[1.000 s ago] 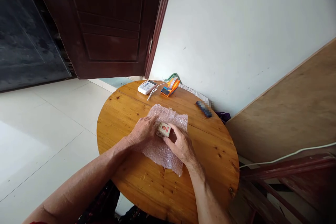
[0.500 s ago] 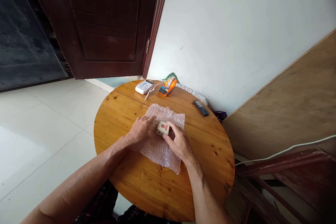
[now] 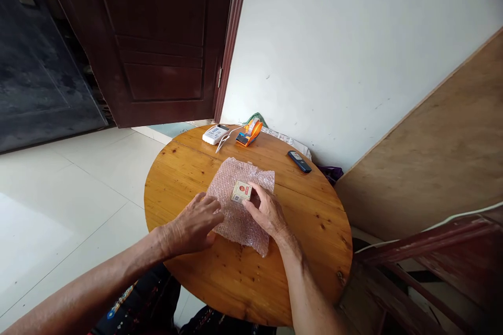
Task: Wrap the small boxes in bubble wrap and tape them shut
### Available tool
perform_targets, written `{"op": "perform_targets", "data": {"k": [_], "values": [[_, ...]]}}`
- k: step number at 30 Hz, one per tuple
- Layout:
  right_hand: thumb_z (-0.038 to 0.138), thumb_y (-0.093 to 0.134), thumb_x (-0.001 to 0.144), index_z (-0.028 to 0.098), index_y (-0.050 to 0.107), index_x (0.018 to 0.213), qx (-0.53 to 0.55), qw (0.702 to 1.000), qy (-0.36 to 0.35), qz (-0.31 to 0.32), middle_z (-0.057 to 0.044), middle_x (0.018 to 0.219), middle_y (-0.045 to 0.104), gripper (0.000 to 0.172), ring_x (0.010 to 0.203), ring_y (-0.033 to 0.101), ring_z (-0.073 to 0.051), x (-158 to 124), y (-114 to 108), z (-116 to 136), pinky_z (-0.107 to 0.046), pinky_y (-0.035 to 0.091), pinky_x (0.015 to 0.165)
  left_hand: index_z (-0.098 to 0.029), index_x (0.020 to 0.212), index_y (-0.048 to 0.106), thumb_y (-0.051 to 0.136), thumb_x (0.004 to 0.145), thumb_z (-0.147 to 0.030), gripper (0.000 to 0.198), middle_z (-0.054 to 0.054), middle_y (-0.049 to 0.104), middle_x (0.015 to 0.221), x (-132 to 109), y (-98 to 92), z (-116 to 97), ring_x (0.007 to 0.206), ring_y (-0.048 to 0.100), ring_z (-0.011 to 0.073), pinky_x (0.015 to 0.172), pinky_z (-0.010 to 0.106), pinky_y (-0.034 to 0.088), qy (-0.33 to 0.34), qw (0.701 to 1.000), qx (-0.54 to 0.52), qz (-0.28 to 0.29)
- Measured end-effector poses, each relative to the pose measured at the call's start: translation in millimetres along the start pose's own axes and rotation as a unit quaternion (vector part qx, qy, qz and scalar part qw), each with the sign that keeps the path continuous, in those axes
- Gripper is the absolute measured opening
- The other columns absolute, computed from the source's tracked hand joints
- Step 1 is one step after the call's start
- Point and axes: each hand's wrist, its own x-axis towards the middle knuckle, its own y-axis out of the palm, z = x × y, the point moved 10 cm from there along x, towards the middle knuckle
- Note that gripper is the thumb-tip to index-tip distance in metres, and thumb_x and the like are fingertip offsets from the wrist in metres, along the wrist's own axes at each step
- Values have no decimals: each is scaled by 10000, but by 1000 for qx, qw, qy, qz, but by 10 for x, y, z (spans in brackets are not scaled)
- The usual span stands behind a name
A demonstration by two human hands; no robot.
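A sheet of bubble wrap (image 3: 234,209) lies spread on the round wooden table (image 3: 314,225). On its middle sits a small tan box (image 3: 241,192) with a red mark on top. My right hand (image 3: 266,212) rests on the wrap with fingers bent against the box's right side, holding it in place. My left hand (image 3: 192,226) lies at the wrap's near left corner, fingers loosely spread, touching its edge and holding nothing.
At the table's far edge stand a white device (image 3: 215,133) with a cord, an orange tape dispenser (image 3: 248,135) and a dark phone (image 3: 299,161). A dark wooden door (image 3: 157,36) is behind, a plywood board (image 3: 432,131) leans at the right.
My left hand has come off the box and drawn back toward me to the wrap's near left corner. My right hand has stayed by the box.
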Motion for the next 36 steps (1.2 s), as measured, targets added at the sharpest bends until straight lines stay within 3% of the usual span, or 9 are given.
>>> {"op": "perform_targets", "data": {"k": [4, 7, 10, 13, 16, 20, 25, 28, 36], "values": [[262, 599, 788, 176, 551, 1294, 2, 1000, 10, 6, -125, 1214, 680, 516, 1102, 619, -291, -5, 6, 8, -466, 465, 977, -165, 752, 635, 576, 767, -109, 83, 85, 687, 984, 88, 121, -33, 994, 609, 255, 971, 433, 414, 7, 1000, 19, -18], [352, 611, 812, 173, 531, 1337, 42, 999, 28, 14, -143, 1242, 667, 560, 1134, 609, -315, -4, 13, -42, -497, 441, 1002, -165, 724, 623, 557, 760, -108, 94, 66, 696, 866, 198, -46, 2, 864, 628, 219, 869, 357, 453, -9, 999, -24, -48], [571, 507, 893, 235, 517, 1371, 170, 983, 67, 8, -123, 1276, 656, 585, 1172, 603, -301, -2, -7, -181, -488, 422, 1034, -184, 781, 648, 560, 750, -149, 99, 39, 699, 787, 356, -349, 200, 775, 635, 200, 767, 309, 453, -90, 987, -81, -108], [722, 349, 903, 247, 555, 1337, 328, 939, 101, -28, -113, 1238, 678, 676, 1189, 600, -292, -12, -102, -337, -478, 412, 1054, -212, 785, 664, 549, 752, -198, 121, 16, 687, 709, 575, -430, 508, 672, 623, 188, 621, 276, 401, -207, 963, -124, -121], [754, 388, 869, 232, 579, 1315, 407, 908, 84, -48, -111, 1245, 679, 712, 1265, 545, -305, -23, -229, -349, -489, 358, 1100, -219, 750, 669, 547, 737, -190, 126, 18, 685, 701, 801, -331, 709, 683, 624, 189, 602, 268, 378, -258, 949, -134, -122], [602, 742, 692, 252, 613, 1259, 340, 929, 125, -73, -95, 1294, 651, 679, 1257, 534, -317, -47, -272, -398, -476, 380, 1068, -210, 749, 676, 555, 729, -183, 126, 15, 672, 685, 899, -106, 878, 677, 616, 181, 616, 261, 393, -272, 939, -168, -129], [412, 696, 707, 209, 667, 1123, 273, 934, 208, -100, -22, 798, 689, 464, 725, 621, -200, -55, -100, -556, -338, 496, 690, -170, 935, 691, 624, 779, -398, 284, 40, 706, 823, 832, 51, 966, 789, 645, 200, 689, 269, 463, -226, 910, -327, -118], [393, 670, 713, 198, 670, 1093, 255, 938, 211, -101, 0, 712, 647, 427, 638, 577, -170, -33, -39, -602, -293, 462, 601, -150, 1086, 669, 707, 714, -471, 492, 57, 710, 902, 852, 79, 943, 840, 645, 215, 704, 274, 480, -191, 899, -381, -100], [398, 637, 743, 207, 654, 1121, 218, 951, 199, -88, -27, 818, 705, 424, 654, 606, -173, -62, -164, -589, -292, 487, 597, -154, 743, 576, 610, 710, -296, 150, -27, 567, 644, 995, 324, 863, 568, 476, 92, 528, 201, 361, -186, 826, -526, -74]]}}
